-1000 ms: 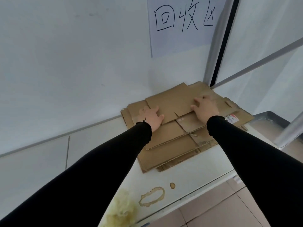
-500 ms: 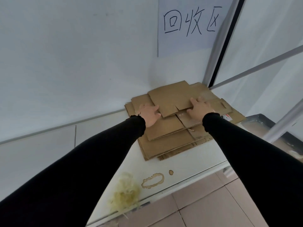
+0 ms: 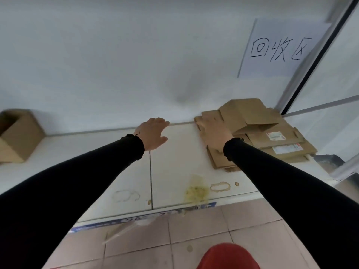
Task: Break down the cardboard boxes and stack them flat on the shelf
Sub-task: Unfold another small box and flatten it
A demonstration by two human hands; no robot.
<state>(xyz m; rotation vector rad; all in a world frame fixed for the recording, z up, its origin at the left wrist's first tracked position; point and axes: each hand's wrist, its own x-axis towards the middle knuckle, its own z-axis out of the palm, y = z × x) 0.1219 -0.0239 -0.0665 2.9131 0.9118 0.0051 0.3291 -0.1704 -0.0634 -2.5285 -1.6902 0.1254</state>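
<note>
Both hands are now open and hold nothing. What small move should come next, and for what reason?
Probably reach the left hand toward the unflattened box at the far left of the shelf. That box stands with an open side, not broken down, while the flat cardboard stack already lies by the wall. The right hand is over the stack's near-left corner, and neither hand grips anything.

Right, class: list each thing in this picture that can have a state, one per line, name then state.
Flattened cardboard stack: broken down, lying flat on the shelf.
Cardboard box: still assembled, open, tipped on the shelf at far left.
Left hand: open, holding nothing, over the shelf.
Right hand: open, over the stack's left edge; contact unclear.
Shelf: stained.
</note>
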